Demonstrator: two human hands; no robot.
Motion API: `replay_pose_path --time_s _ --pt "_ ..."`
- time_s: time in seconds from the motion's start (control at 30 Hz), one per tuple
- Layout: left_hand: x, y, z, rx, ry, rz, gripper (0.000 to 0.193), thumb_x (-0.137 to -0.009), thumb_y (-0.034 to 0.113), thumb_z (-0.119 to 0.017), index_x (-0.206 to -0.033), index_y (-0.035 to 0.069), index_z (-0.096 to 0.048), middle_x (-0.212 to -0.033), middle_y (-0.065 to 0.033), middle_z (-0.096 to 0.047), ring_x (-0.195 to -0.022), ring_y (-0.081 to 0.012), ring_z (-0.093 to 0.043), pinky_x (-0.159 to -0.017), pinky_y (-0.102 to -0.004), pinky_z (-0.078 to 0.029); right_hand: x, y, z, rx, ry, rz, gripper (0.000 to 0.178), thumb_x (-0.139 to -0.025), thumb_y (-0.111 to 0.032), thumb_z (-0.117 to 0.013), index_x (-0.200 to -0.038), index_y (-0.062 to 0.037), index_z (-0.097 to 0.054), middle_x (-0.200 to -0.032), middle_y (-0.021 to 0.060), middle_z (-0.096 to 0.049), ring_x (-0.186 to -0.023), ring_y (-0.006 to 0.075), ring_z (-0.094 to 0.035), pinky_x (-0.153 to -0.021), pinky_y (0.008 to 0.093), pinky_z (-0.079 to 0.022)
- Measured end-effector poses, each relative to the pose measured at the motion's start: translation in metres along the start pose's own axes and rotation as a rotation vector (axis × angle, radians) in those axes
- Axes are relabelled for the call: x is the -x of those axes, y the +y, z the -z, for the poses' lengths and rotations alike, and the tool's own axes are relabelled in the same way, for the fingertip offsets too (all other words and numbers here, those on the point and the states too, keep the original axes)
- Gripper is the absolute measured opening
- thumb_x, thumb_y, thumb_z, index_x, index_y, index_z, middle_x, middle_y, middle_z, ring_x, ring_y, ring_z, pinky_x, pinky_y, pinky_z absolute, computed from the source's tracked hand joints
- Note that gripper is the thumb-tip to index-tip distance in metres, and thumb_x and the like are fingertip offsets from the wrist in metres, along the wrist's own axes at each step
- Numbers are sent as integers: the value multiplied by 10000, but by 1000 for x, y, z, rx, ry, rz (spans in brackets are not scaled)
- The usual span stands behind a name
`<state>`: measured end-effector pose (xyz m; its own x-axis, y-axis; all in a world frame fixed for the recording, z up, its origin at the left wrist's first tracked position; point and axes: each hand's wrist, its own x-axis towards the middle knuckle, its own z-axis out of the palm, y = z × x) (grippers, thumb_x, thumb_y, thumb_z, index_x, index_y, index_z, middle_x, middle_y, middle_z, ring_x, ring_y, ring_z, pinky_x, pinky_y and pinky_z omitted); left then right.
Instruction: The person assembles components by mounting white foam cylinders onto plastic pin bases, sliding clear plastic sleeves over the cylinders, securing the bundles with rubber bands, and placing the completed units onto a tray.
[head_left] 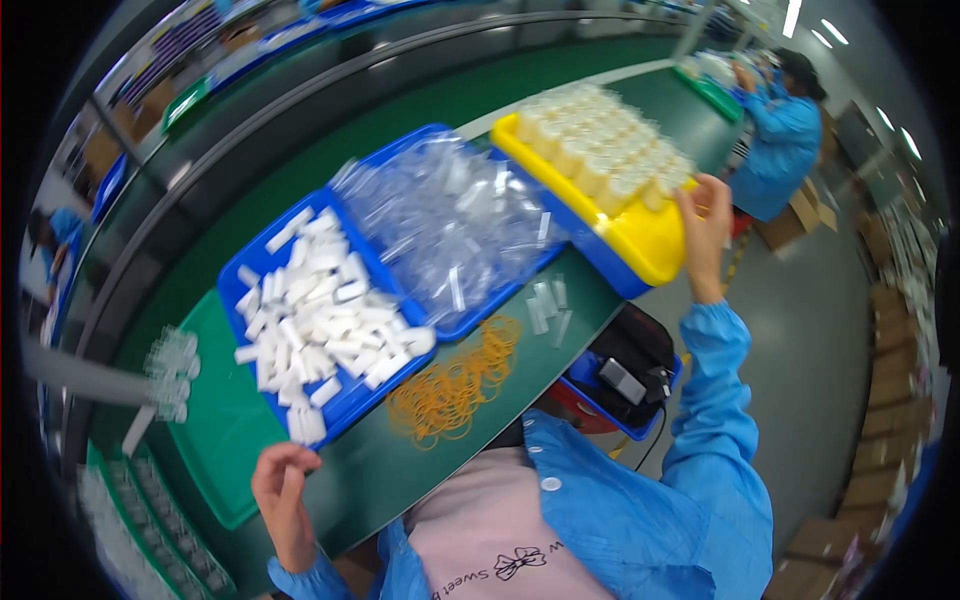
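Observation:
My right hand (706, 228) reaches out to the yellow tray (640, 245) full of small clear containers and grips its near right edge. My left hand (284, 480) rests at the near edge of the green table (400, 470), fingers curled, beside the corner of the blue tray (350, 400) of white rectangular pieces; whether it holds anything is not visible. A second blue tray (480, 315) between them holds clear plastic bags. A heap of orange rubber bands (455, 380) lies on the table in front of me.
A few clear bags (548, 305) lie loose by the rubber bands. A blue bin (625, 385) with a black device sits below the table edge. A green mat (225, 420) lies left. Another worker in blue (780, 130) is at the far right. Cardboard boxes (880, 400) line the right.

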<state>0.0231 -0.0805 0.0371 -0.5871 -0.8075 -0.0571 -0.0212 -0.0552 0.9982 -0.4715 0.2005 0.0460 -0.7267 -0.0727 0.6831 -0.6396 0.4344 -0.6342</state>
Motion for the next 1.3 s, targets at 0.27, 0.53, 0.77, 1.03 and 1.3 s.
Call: replay_pose_path --time_s 0.27,0.53,0.77,1.03,1.3 --pt "-71 -18 82 -415 106 -75 261 -908 164 -622 -1118 10 -601 -921 -37 -619 -882 -108 -575 -774 -246 -456 70 -106 0 -491 -406 116 228 -1002 -147 -440 -850 -14 -545 -901 74 -546 -771 123 -524 -731 242 -431" --pt "-148 -44 150 -1309 236 -487 339 -831 159 -670 -1148 69 -587 -1024 -141 -614 -938 -308 -596 -809 -386 -470 136 -188 -53 -503 -904 226 289 -792 47 -610 -1072 -19 -585 -1090 131 -557 -923 194 -588 -814 287 -462" --pt "-183 -60 162 -1493 374 -427 346 -824 136 -653 -1154 82 -567 -1041 -156 -555 -957 -358 -565 -784 -447 -474 157 -204 -106 -113 -972 705 382 -719 -92 -717 -1079 -69 -595 -1040 76 -581 -982 279 -533 -835 409 -413" --pt "-174 -44 165 -1535 406 -530 143 -880 128 -575 -1006 85 -629 -914 -122 -570 -776 -347 -602 -654 -435 -496 172 -195 -115 111 -1003 907 402 -742 -60 -675 -1133 -69 -581 -985 75 -617 -1077 299 -537 -994 522 -343" --pt "-70 2 116 -87 414 -235 250 -954 153 -551 -1137 -13 -594 -1070 -99 -614 -969 -182 -625 -810 -312 -544 174 -202 -98 -68 -808 840 425 -707 -21 -678 -1124 -74 -611 -989 64 -622 -995 262 -571 -1009 508 -336"
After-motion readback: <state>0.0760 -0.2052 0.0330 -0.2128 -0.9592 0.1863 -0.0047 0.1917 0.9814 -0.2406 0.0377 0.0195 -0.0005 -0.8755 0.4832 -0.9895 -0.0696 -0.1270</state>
